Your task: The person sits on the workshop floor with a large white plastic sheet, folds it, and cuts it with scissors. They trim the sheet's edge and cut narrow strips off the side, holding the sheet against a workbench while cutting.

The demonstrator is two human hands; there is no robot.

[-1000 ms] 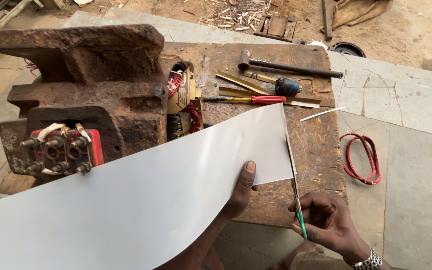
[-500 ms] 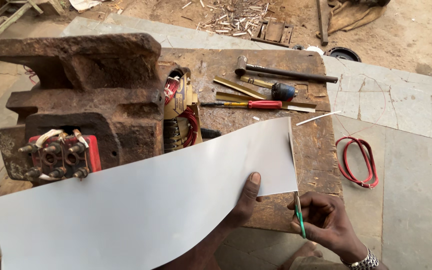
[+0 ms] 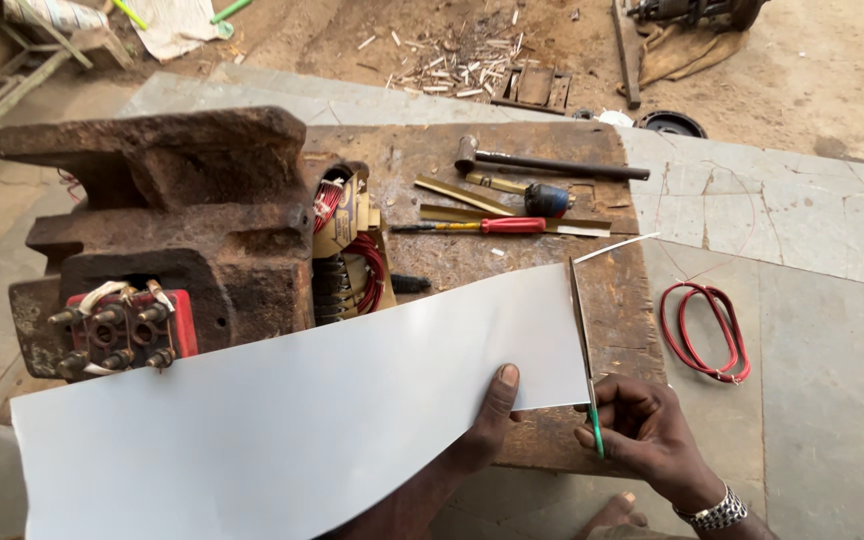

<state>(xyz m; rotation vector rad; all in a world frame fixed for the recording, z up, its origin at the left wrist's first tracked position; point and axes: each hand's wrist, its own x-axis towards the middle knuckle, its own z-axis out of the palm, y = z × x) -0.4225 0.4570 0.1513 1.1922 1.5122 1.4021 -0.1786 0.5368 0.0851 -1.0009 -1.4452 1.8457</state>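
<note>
1. Large white flexible sheet spread across the worn wooden workbench, overhanging its near edge; thin, light, springy, likely slippery and easily creased.
2. Left hand under the sheet, thumb pressed on top near the right edge, clamping it; best held close to that edge, where it flops least.
3. Right hand closed around a thin green-handled blade laid along the sheet's right edge.
4. Rusty electric motor housing with red windings touching the sheet's far edge, crowding the left.
5. Beyond: hammer, red-handled screwdriver, brass strips.
6. Red wire loop on the floor, well apart.
</note>
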